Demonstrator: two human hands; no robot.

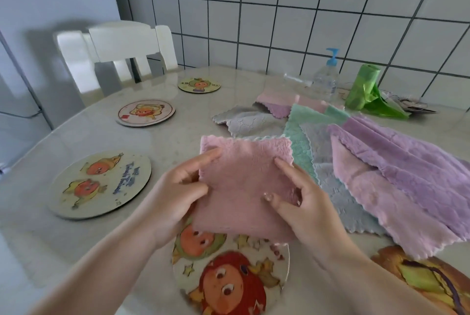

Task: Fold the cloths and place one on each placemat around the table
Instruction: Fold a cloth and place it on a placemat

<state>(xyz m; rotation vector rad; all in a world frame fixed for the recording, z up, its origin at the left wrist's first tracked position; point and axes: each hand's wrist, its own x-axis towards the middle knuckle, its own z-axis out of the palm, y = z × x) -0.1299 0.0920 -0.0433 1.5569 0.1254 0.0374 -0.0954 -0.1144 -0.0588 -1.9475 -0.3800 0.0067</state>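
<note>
Head view: left hand, right hand pinch folded pink cloth above placemat.

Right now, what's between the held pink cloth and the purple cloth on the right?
In the head view, the mint green cloth and a pale blue cloth lie between the pink cloth and the purple cloth.

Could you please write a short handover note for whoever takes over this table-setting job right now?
Left hand and right hand: both grip the folded pink cloth, held just above the nearest placemat.
Unfolded cloths lie in a pile to the right, by the pump bottle and green bag roll.
Done: one cloth folded, not yet set down.
Left: lay it on the nearest placemat; fold one each for the left placemat, the two far placemats and the one at the right edge, all bare.
</note>
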